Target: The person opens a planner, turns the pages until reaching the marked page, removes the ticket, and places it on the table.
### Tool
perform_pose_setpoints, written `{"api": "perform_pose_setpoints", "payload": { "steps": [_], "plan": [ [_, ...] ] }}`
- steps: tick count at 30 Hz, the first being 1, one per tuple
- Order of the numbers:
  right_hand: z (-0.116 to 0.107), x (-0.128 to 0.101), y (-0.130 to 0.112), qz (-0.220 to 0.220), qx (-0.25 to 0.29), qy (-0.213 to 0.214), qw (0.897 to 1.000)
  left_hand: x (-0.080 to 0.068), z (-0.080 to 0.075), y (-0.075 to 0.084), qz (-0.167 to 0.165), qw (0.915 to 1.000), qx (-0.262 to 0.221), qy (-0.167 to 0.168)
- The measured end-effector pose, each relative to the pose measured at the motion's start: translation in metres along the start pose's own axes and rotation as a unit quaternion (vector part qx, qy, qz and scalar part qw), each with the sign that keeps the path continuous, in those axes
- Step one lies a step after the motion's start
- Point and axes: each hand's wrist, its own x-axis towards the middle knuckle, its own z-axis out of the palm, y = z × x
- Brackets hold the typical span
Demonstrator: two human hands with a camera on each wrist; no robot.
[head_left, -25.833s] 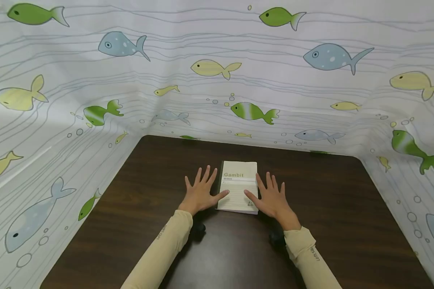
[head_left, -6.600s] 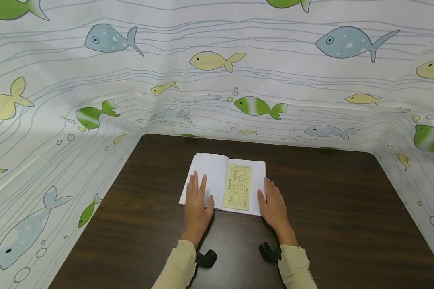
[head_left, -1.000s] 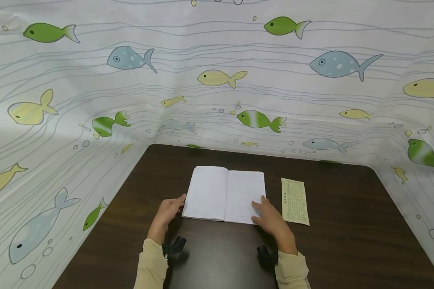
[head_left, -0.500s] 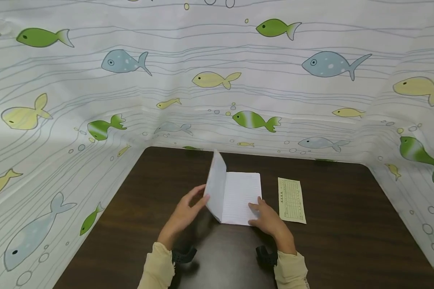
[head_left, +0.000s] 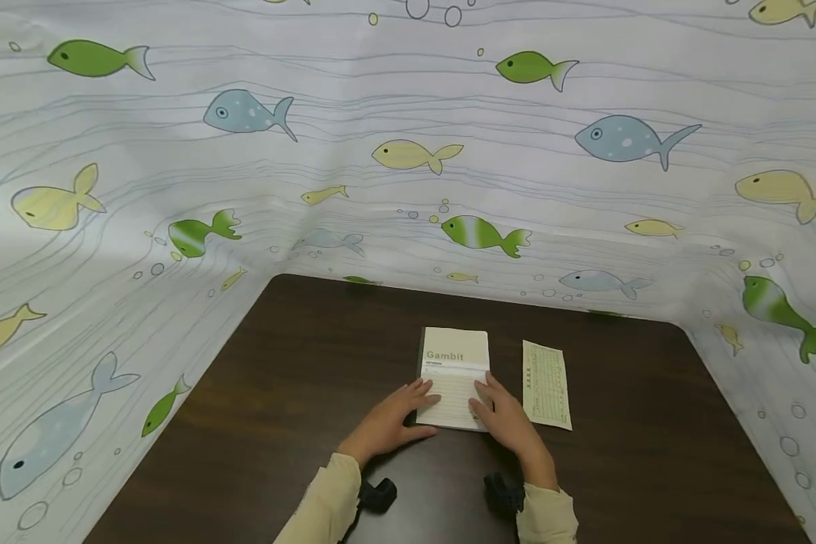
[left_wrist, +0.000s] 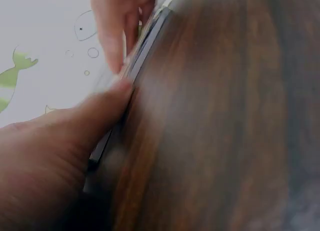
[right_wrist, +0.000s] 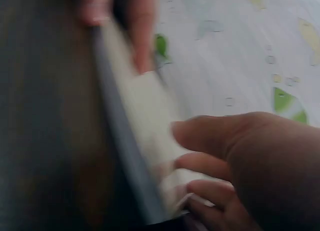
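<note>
A closed notebook [head_left: 457,348] with a cream "Gambit" cover and dark spine lies flat on the table in the head view. The left hand [head_left: 391,423] rests its fingertips on the lower left of the cover, its thumb by the near edge. On the lower right, the right hand [head_left: 510,423] touches the cover and side edge with loosely bent fingers. Just right of that hand lies a yellow printed slip [head_left: 546,384], apart from the notebook. The left wrist view shows the left thumb [left_wrist: 107,108] against the notebook's edge. Blur softens the notebook [right_wrist: 145,106] in the right wrist view.
The dark brown wooden table [head_left: 299,340] spreads around the notebook. A white fish-printed curtain [head_left: 408,91] encloses its back and both sides. Black devices [head_left: 378,496] are strapped to both wrists, low over the table.
The slip lay inside the open notebook earlier and now lies on the table to its right. The left hand has swung the left half over rightward, shutting the notebook. The right hand stayed at its right edge.
</note>
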Motion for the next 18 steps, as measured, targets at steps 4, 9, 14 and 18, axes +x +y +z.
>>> {"api": "perform_pose_setpoints", "payload": {
  "steps": [4,9,14,18],
  "plan": [
    [0.016,-0.008,0.014,-0.009,-0.029,-0.006,1.000,0.001,0.001,-0.003,0.002,0.9999,-0.006,-0.015],
    [0.029,-0.011,0.017,-0.029,-0.036,0.000,0.999,-0.001,-0.003,-0.007,-0.008,0.9996,0.007,-0.027],
    [0.031,-0.006,0.015,-0.065,-0.090,0.016,0.994,-0.002,-0.005,-0.009,0.001,1.0000,0.001,-0.005],
    [0.027,-0.003,0.012,-0.077,-0.116,0.013,0.990,-0.003,-0.003,-0.008,0.008,0.9999,-0.006,0.010]
  ]
}}
